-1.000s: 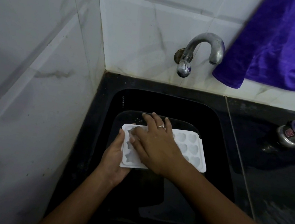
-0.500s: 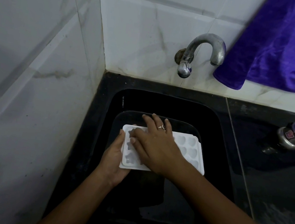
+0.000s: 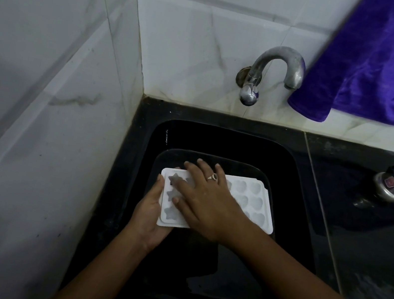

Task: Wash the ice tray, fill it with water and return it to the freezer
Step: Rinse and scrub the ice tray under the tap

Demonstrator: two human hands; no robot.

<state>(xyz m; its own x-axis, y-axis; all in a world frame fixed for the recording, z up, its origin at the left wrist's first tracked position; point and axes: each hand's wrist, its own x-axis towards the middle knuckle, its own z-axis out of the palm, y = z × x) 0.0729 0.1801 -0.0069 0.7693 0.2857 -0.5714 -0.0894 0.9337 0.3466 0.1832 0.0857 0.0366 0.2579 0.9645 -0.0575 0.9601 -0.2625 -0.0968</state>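
Head view: my left hand [image 3: 151, 209] grips the tray [image 3: 255, 199] by its left edge over the sink [image 3: 296, 193]; my right hand [image 3: 205, 198], fingers spread flat, has slid left, still scrubbing

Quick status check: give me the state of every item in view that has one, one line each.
ice tray: cavities up, held over the sink
tap: no water running
left hand: gripping the tray's left end
right hand: flat on the tray, fingers in the cavities
purple cloth: hanging beside the tap
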